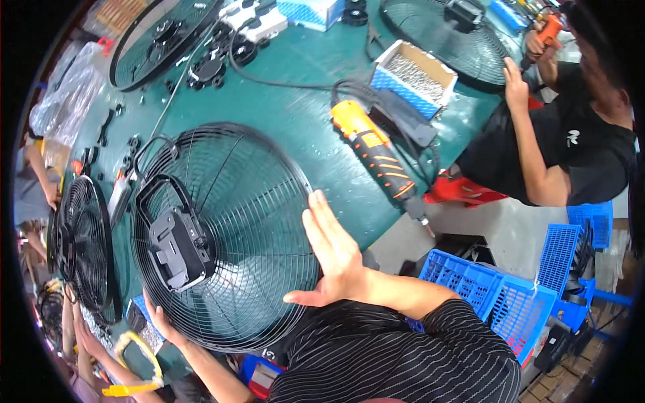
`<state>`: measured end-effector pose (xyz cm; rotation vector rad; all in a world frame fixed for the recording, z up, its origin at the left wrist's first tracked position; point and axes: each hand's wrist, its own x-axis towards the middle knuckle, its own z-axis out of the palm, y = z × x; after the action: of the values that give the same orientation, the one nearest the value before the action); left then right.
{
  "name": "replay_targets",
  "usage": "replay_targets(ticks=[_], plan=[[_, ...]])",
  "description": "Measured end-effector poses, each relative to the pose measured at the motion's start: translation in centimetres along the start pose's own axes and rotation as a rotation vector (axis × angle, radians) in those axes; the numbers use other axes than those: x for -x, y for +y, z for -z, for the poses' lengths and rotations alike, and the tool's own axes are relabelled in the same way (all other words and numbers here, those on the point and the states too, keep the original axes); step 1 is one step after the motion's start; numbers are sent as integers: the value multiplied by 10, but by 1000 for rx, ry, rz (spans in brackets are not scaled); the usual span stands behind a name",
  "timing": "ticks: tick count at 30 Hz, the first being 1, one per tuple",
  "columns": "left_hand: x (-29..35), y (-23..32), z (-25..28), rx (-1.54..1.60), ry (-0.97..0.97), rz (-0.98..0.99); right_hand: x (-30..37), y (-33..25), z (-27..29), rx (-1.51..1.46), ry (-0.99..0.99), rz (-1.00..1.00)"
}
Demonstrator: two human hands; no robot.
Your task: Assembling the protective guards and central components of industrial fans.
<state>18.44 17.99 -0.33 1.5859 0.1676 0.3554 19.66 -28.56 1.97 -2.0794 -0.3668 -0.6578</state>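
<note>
A round black fan guard (259,201) with a black motor housing and bracket (178,245) lies at the green table's near edge, in front of me. My right hand (332,252) rests at its right rim, fingers stretched out and thumb apart. At the lower left rim is my left hand (164,326), its fingers extended along the edge and partly hidden by the guard. An orange and black electric screwdriver (373,151) lies beyond my right hand, its bit jutting past the table edge.
A blue-and-white box of small screws (413,77) stands behind the screwdriver. Other fan guards (164,43) lie around the green table (289,114), with loose black parts (208,70). At the right, a co-worker (551,127) holds an orange tool. Blue crates (494,289) stand below right.
</note>
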Motion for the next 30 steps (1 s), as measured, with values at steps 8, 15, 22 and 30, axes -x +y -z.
replay_targets(ticks=[8, 15, 22, 30], plan=[[7, 19, -21, -19, 49, 69, 4, 2, -3, -46, 11, -35], [0, 4, -1, -172, -61, -65, -1, -4, 3, -29, 35, -3], [-10, 7, -1, -192, -31, -42, -5, -12, 19, -36, 46, -38], [27, 132, 22, -1413, 120, -620, -43, 39, 87, 555, 96, -120]])
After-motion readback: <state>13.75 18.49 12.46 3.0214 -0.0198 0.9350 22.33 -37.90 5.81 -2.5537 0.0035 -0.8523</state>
